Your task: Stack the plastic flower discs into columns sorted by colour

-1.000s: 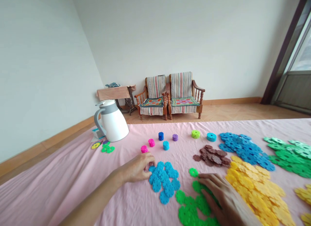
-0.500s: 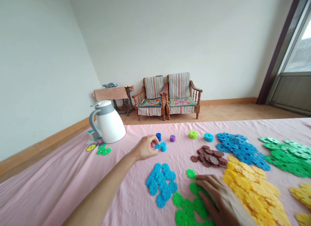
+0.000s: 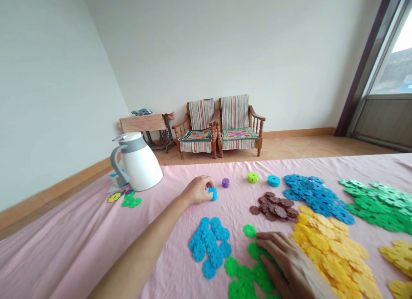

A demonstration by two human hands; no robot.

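Toward the far edge of the pink tablecloth (image 3: pixel 80 243), the left hand (image 3: pixel 198 191) is stretched out on a long, bare forearm. Its fingers are curled and drawn together, pinching the sky-blue disc stack (image 3: pixel 213 193), which stands on the cloth just beside the thumb. Further along the same far row stand a purple stack (image 3: pixel 225 182), a lime stack (image 3: pixel 252 177) and a turquoise stack (image 3: pixel 274 181), each apart from its neighbour.

Close to the near edge, the right hand (image 3: pixel 286 262) lies palm down with its fingers loosely spread, resting on the bright green pile (image 3: pixel 247 275) of snowflake discs. A single green disc (image 3: pixel 249 231) lies just beyond its fingertips. Between the two hands sits the sky-blue pile (image 3: pixel 210 245), a flat cluster touching the green one at its near end.

On the right, the yellow pile (image 3: pixel 331 252) lies just beside the right hand. Beyond it are the brown pile (image 3: pixel 277 206), the dark blue pile (image 3: pixel 317 198) and, nearer the right edge, the pale green pile (image 3: pixel 376 202).

At the far left corner a white jug (image 3: pixel 138 161) with a grey handle stands upright, with a few loose discs (image 3: pixel 128 200) on the cloth in front of it. Past the table, two wooden armchairs (image 3: pixel 219 127) stand against the wall.
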